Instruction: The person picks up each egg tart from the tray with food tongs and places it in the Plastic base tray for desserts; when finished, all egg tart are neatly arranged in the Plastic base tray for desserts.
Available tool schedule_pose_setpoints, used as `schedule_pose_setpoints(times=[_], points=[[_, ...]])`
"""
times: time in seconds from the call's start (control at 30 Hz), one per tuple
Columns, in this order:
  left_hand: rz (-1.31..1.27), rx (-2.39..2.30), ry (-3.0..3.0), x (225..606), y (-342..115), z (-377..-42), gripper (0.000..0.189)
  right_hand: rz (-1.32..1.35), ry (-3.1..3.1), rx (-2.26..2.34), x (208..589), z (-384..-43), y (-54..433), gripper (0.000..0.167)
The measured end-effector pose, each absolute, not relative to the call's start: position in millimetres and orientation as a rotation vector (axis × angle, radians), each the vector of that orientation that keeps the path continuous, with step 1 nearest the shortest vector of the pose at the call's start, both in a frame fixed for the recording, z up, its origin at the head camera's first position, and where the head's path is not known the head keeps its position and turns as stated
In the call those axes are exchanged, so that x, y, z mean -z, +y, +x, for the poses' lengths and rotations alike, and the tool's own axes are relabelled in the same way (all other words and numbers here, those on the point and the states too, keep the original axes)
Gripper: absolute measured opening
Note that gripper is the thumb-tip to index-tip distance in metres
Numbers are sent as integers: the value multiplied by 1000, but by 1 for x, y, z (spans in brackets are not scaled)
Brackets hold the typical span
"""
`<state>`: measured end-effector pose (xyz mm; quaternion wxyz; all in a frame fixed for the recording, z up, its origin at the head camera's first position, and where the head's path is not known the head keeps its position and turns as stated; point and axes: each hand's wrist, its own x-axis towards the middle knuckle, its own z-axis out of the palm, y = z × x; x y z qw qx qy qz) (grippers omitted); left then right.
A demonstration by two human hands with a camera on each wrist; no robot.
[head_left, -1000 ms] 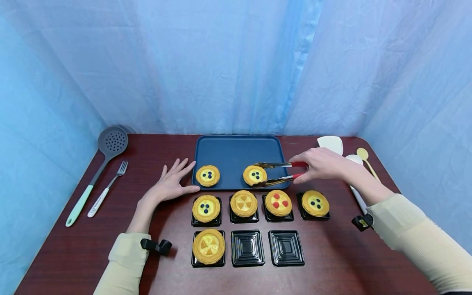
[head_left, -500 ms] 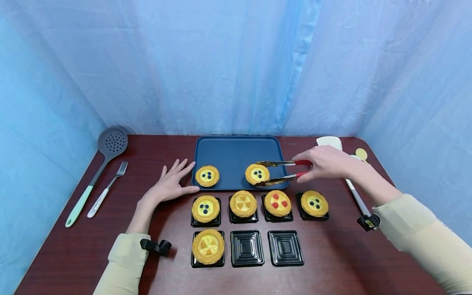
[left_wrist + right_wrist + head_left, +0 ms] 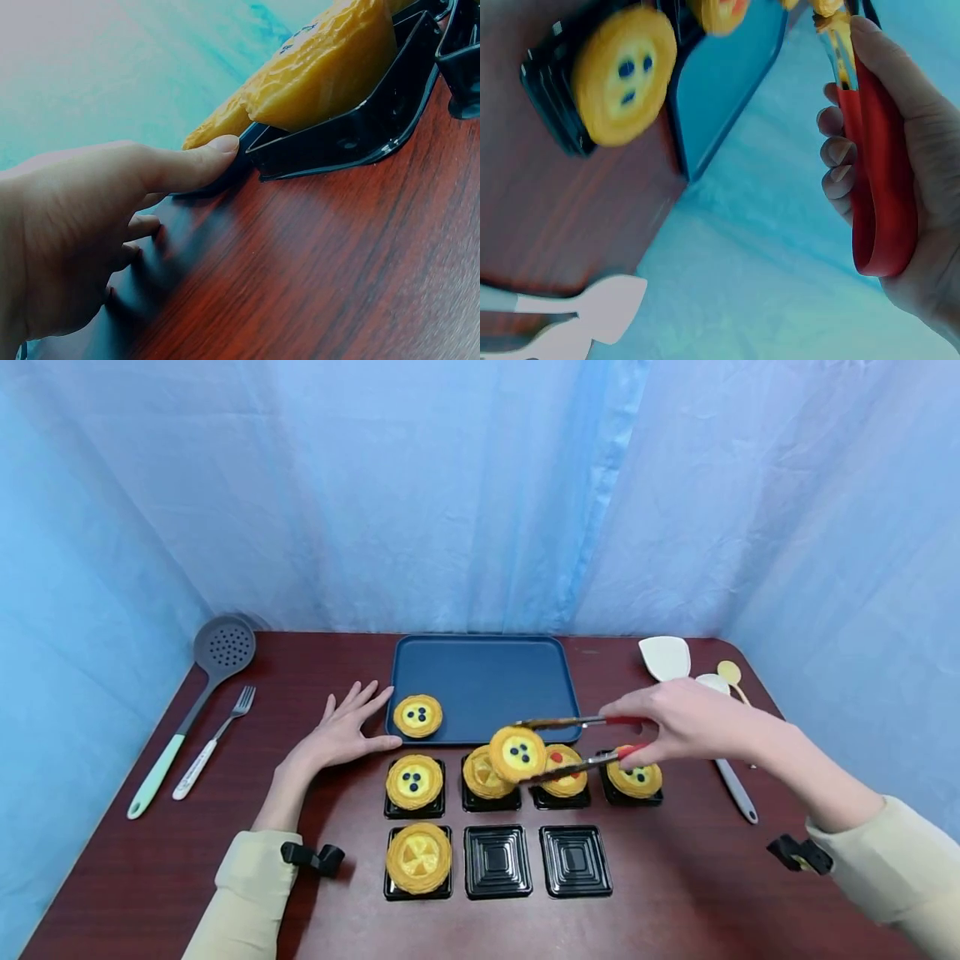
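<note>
My right hand point(image 3: 678, 722) grips red-handled metal tongs point(image 3: 881, 172), thumb on one side and curled fingers on the other. Between the tongs' tips a blueberry tart point(image 3: 518, 754) is held, slightly tilted, in front of the tray's near edge and above the row of boxed tarts. It partly covers a tart with orange wedges point(image 3: 483, 777) and a red-fruit tart point(image 3: 562, 774). At the blue tray's point(image 3: 487, 681) left side my left hand point(image 3: 341, 733) lies with fingers spread, thumb touching the near corner. Another blueberry tart point(image 3: 417, 716) sits in that tray's near left corner.
Black square bases hold a blueberry tart point(image 3: 414, 782), a yellow-wedge tart point(image 3: 418, 857) and a right-hand blueberry tart point(image 3: 636, 777). Two bare bases point(image 3: 498, 861) stand in front. A skimmer point(image 3: 225, 643) and fork point(image 3: 217, 739) lie left; a white spatula point(image 3: 665, 657) and spoons lie right.
The tongs have lifted the blueberry tart off the tray and carried it toward the front, over the boxed tarts. My right hand moved nearer and rightward; the left hand kept its place.
</note>
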<state>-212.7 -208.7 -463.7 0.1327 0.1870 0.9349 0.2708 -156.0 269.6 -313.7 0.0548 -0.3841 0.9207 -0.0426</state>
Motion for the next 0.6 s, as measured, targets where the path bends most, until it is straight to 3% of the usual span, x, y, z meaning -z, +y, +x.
schedule_pose_setpoints(times=[0.23, 0.6], points=[[528, -788, 2713, 462, -211, -214, 96, -1379, 2687, 153, 327, -133, 255, 56], [542, -785, 2708, 462, -208, -214, 96, -1354, 2564, 96, 348, -121, 240, 52]])
